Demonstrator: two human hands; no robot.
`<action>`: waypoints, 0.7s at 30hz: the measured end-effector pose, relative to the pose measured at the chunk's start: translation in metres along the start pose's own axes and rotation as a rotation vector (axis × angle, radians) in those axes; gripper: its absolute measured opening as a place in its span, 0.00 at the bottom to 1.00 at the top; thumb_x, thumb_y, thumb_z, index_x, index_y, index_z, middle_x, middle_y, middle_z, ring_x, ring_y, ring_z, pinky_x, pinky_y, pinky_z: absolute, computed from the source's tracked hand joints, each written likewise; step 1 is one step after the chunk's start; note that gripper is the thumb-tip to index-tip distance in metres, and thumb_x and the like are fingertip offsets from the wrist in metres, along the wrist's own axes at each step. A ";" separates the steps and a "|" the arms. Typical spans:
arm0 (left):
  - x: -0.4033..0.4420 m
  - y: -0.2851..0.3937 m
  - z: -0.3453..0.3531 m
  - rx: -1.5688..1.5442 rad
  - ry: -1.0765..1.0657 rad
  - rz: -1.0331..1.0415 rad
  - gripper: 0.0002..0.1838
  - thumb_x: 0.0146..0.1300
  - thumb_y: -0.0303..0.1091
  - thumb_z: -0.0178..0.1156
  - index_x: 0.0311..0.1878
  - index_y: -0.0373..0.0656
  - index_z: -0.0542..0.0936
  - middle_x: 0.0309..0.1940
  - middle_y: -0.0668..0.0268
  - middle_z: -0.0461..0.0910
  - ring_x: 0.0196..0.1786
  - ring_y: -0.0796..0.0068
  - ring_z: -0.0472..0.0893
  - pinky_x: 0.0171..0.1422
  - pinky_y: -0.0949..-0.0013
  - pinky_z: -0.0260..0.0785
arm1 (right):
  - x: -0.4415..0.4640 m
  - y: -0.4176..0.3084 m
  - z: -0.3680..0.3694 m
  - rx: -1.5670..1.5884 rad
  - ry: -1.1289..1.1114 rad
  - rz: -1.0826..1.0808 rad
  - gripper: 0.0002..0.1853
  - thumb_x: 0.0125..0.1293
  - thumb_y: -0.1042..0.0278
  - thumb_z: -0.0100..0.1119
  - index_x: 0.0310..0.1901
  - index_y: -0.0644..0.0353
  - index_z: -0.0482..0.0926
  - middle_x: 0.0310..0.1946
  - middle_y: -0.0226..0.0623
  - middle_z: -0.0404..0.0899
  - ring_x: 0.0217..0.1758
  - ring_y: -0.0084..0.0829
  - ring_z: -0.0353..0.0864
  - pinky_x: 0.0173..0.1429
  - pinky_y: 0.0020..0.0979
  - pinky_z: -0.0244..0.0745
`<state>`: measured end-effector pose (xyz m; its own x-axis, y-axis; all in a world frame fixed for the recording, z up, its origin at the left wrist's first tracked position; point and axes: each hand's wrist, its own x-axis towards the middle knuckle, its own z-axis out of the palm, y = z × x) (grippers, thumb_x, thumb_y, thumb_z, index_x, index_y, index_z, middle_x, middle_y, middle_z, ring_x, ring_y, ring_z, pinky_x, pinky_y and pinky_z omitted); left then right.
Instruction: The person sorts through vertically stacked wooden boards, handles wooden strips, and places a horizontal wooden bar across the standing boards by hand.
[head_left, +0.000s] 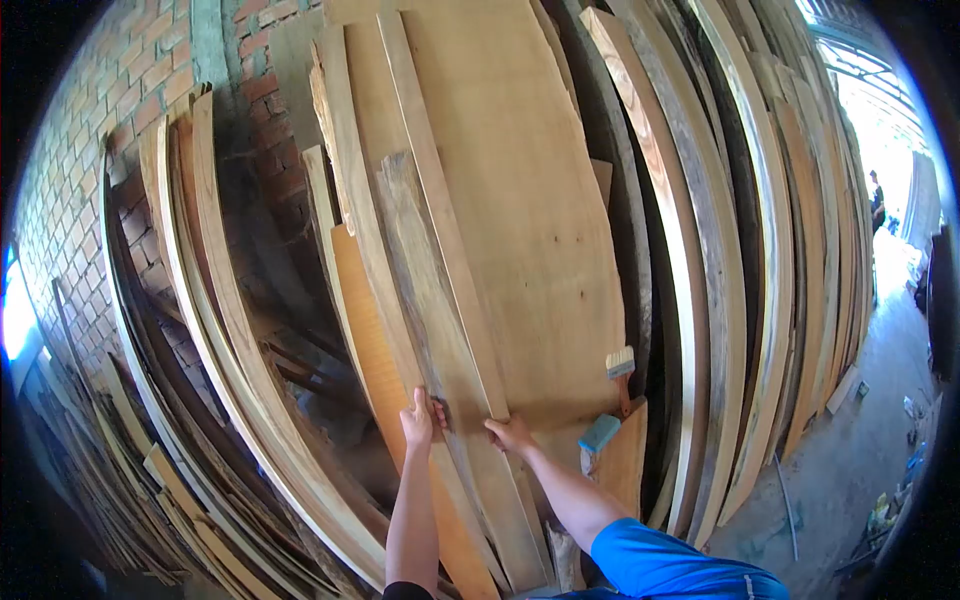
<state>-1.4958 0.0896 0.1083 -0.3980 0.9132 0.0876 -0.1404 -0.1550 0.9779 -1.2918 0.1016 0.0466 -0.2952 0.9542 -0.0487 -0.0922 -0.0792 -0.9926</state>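
Evidently, you had one hand on each of two slim boards, low down, where your arms could reach without stretching. Your left hand (418, 422) was closed on the left narrow board (362, 200), thumb upward and fingertips showing at its right edge; how far that grip wrapped behind, you couldn't tell. Your right hand (512, 436) was clamped on the right narrow board (440, 190) from its outer side, probably because that edge stood proud enough to pinch. Between them leaned a rough-edged board (415, 230), and all three stood in front of a wide board (530, 210), which likely served as their backrest.

The long planks (715, 260) to the right were set on end, side by side, presumably to spare the floor (755, 510); those at left leaned toward the brick wall (75, 185). A paintbrush (621, 362) stood bristles up near your right forearm, perhaps parked that way to keep them off the wood. Just below it was a blue block (600, 433), whose use you couldn't make out. You could read no brand, label or lettering anywhere; the dark specks on the wide board looked like knots.
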 end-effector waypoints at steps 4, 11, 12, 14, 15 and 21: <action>-0.007 0.008 0.007 -0.069 0.051 -0.027 0.32 0.70 0.58 0.57 0.24 0.34 0.77 0.16 0.61 0.76 0.16 0.69 0.77 0.22 0.67 0.71 | 0.001 0.002 0.001 0.006 -0.020 0.030 0.20 0.65 0.55 0.64 0.20 0.59 0.77 0.14 0.33 0.74 0.13 0.23 0.71 0.18 0.30 0.62; -0.026 0.022 0.008 0.101 0.209 0.071 0.25 0.67 0.51 0.65 0.30 0.33 0.78 0.21 0.64 0.77 0.23 0.72 0.76 0.29 0.69 0.70 | 0.026 0.033 -0.003 0.053 -0.045 0.061 0.18 0.64 0.58 0.66 0.21 0.58 0.77 0.15 0.33 0.75 0.13 0.24 0.70 0.17 0.31 0.60; -0.026 0.017 0.004 0.220 0.261 0.156 0.24 0.66 0.50 0.66 0.33 0.33 0.78 0.22 0.65 0.76 0.25 0.73 0.76 0.30 0.70 0.70 | 0.023 0.030 -0.002 0.060 -0.044 0.049 0.18 0.64 0.58 0.66 0.21 0.58 0.77 0.15 0.33 0.75 0.13 0.24 0.70 0.17 0.31 0.61; -0.029 0.006 -0.002 0.334 0.340 0.297 0.22 0.65 0.47 0.68 0.41 0.34 0.77 0.26 0.66 0.75 0.28 0.75 0.74 0.32 0.71 0.68 | 0.018 0.023 -0.002 0.073 -0.043 0.029 0.18 0.64 0.57 0.67 0.21 0.58 0.77 0.15 0.33 0.75 0.13 0.24 0.71 0.17 0.31 0.62; -0.034 -0.002 -0.003 0.330 0.370 0.352 0.23 0.64 0.46 0.69 0.45 0.34 0.76 0.28 0.66 0.75 0.29 0.75 0.74 0.33 0.72 0.68 | 0.015 0.020 -0.001 0.056 -0.028 0.046 0.18 0.64 0.57 0.67 0.21 0.58 0.77 0.16 0.33 0.75 0.13 0.24 0.71 0.17 0.31 0.63; -0.085 -0.052 -0.032 0.366 0.351 0.327 0.29 0.61 0.41 0.72 0.57 0.34 0.70 0.46 0.57 0.74 0.39 0.69 0.78 0.40 0.70 0.72 | 0.010 0.017 0.004 -0.025 0.054 0.035 0.23 0.63 0.46 0.67 0.22 0.57 0.78 0.14 0.32 0.76 0.13 0.24 0.72 0.20 0.28 0.66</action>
<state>-1.4839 0.0077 0.0442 -0.6525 0.6510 0.3880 0.3361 -0.2103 0.9181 -1.3001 0.1087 0.0295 -0.2459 0.9652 -0.0888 -0.0592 -0.1064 -0.9926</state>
